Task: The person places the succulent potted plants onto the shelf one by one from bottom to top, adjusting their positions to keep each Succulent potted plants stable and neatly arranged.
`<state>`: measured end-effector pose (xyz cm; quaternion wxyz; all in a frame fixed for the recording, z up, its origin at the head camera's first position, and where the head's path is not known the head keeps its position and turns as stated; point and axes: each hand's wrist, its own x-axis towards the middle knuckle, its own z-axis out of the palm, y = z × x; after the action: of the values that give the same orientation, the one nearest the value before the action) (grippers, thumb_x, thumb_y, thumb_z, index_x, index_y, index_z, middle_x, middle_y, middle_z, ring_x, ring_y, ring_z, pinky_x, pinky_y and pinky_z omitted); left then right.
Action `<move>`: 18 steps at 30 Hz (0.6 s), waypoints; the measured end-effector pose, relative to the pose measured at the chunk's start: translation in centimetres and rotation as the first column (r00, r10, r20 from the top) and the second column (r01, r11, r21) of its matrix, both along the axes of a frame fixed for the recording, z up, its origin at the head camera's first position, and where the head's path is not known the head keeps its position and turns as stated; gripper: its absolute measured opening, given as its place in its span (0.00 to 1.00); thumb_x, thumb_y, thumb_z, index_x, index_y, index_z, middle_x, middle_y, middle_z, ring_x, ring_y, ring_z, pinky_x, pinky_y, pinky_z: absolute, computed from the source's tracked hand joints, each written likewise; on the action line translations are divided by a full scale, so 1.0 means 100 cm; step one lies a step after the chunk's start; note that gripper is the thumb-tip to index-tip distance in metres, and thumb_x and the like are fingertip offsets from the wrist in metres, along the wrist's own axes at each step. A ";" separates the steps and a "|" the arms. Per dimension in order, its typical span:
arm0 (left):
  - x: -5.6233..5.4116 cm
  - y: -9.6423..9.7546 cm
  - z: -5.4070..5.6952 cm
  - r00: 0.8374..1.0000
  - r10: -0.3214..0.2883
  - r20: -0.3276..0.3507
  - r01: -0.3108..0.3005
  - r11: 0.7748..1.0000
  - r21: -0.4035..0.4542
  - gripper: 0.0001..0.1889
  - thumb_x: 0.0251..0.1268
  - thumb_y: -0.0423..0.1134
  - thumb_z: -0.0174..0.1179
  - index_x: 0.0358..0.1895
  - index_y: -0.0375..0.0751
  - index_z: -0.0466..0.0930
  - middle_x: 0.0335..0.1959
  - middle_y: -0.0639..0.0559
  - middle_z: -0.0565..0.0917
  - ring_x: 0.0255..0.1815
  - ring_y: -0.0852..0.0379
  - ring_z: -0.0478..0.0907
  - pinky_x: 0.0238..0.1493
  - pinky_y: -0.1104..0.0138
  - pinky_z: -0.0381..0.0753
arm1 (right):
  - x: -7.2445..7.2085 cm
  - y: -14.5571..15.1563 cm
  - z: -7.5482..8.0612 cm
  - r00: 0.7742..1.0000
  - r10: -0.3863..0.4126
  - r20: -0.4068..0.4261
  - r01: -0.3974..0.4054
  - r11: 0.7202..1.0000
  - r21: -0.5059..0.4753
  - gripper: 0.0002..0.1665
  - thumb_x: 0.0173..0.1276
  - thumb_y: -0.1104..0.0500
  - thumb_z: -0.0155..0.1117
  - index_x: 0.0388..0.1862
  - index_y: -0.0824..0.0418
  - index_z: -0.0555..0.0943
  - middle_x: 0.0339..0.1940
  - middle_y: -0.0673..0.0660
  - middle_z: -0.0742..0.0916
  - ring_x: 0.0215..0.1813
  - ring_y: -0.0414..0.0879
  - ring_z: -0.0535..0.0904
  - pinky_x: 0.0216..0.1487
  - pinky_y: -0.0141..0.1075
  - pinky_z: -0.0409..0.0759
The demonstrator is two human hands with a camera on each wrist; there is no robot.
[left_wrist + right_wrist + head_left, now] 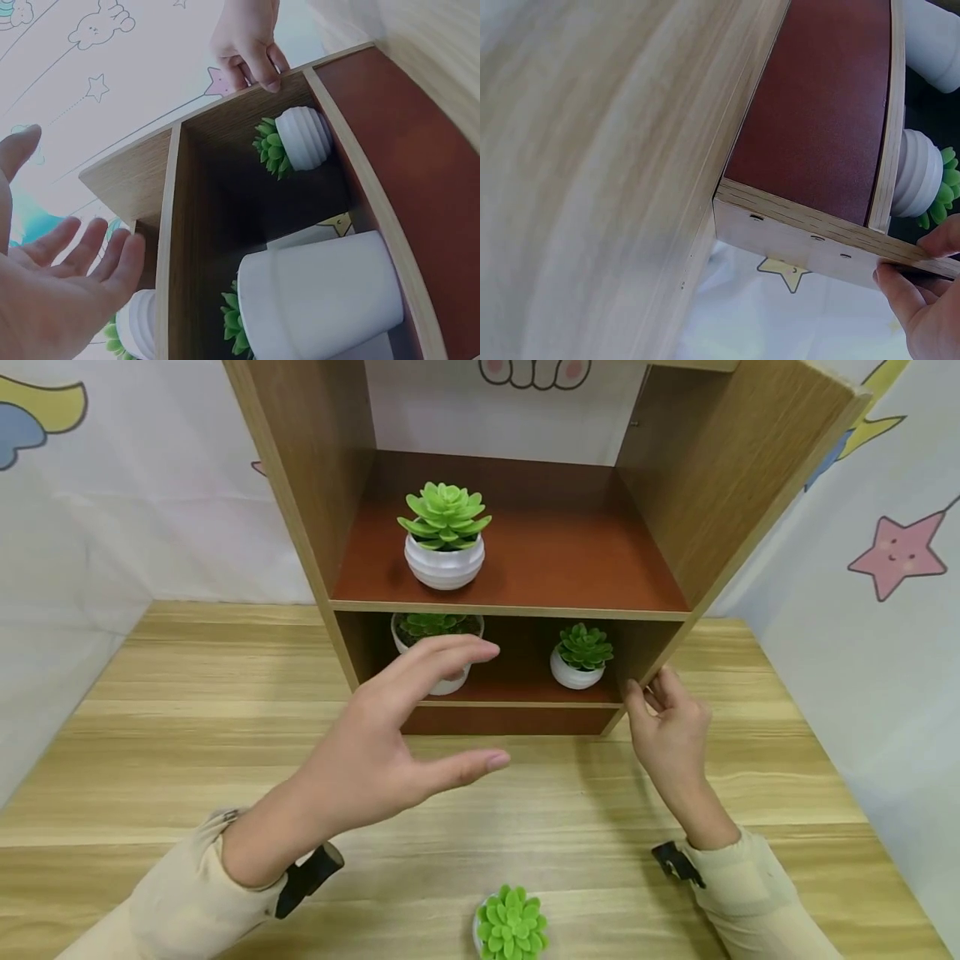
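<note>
My right hand (671,727) grips the front edge of the right side panel of a wooden shelf unit (517,612), low down, thumb in front and fingers round the outer side. My left hand (375,743) hovers before the lower compartment, thumb and fingers spread apart with nothing between them. Partly behind it stands a larger potted succulent (431,625), whose tall white pot (322,296) shows in the left wrist view. A small potted succulent (577,674) sits at the right of that compartment. Another succulent in a ribbed white pot (445,564) stands on the board above, left of centre.
A light green succulent (513,925) stands on the wood-grain table (187,693) near the front, between my forearms. White cloth walls (892,643) with cartoon prints close off the sides and back. Both wrists wear a black strap (678,864).
</note>
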<state>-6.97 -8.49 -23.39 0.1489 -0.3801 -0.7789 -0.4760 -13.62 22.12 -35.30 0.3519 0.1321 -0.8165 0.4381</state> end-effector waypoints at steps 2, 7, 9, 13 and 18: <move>0.000 -0.001 -0.003 0.999 -0.019 0.038 0.020 1.000 -0.016 0.37 0.50 0.39 0.77 0.66 0.41 0.72 0.64 0.57 0.72 0.62 0.59 0.70 0.60 0.61 0.71 | 0.000 0.000 0.000 1.000 -0.003 0.005 0.003 1.000 -0.005 0.13 0.63 0.77 0.62 0.47 0.72 0.83 0.44 0.65 0.87 0.46 0.57 0.84 0.44 0.26 0.79; 0.001 -0.002 -0.008 0.994 -0.043 0.105 0.050 0.997 -0.065 0.37 0.52 0.43 0.77 0.67 0.46 0.72 0.64 0.60 0.71 0.63 0.59 0.69 0.61 0.61 0.70 | 0.002 -0.004 0.004 1.000 -0.015 0.021 0.015 1.000 -0.008 0.14 0.62 0.78 0.61 0.47 0.74 0.82 0.44 0.68 0.86 0.46 0.59 0.84 0.44 0.24 0.78; 0.001 -0.003 -0.011 0.990 -0.061 0.124 0.071 0.995 -0.072 0.37 0.52 0.44 0.76 0.67 0.46 0.72 0.64 0.59 0.72 0.62 0.60 0.70 0.60 0.61 0.71 | 0.004 -0.006 0.007 1.000 -0.018 0.022 0.018 1.000 -0.005 0.14 0.61 0.80 0.60 0.46 0.77 0.81 0.43 0.69 0.86 0.46 0.60 0.84 0.44 0.24 0.78; 0.000 -0.002 -0.014 0.980 -0.129 0.148 0.139 0.989 -0.058 0.36 0.52 0.42 0.76 0.66 0.44 0.72 0.63 0.58 0.72 0.61 0.59 0.71 0.60 0.63 0.72 | 0.005 -0.007 0.009 1.000 -0.016 0.014 0.016 1.000 0.004 0.14 0.61 0.81 0.60 0.46 0.78 0.81 0.43 0.71 0.85 0.45 0.62 0.84 0.45 0.25 0.78; 0.000 -0.001 -0.017 0.963 -0.216 0.163 0.228 0.972 -0.058 0.35 0.54 0.41 0.76 0.66 0.43 0.72 0.63 0.56 0.73 0.63 0.58 0.70 0.62 0.63 0.71 | 0.003 -0.004 0.005 1.000 -0.007 0.023 0.007 1.000 -0.003 0.15 0.62 0.79 0.61 0.48 0.75 0.82 0.44 0.68 0.86 0.46 0.60 0.84 0.45 0.25 0.78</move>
<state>-7.00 -8.60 -25.13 0.0186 -0.4320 -0.7583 -0.4878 -13.31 21.77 -34.78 0.3441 0.1235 -0.8203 0.4398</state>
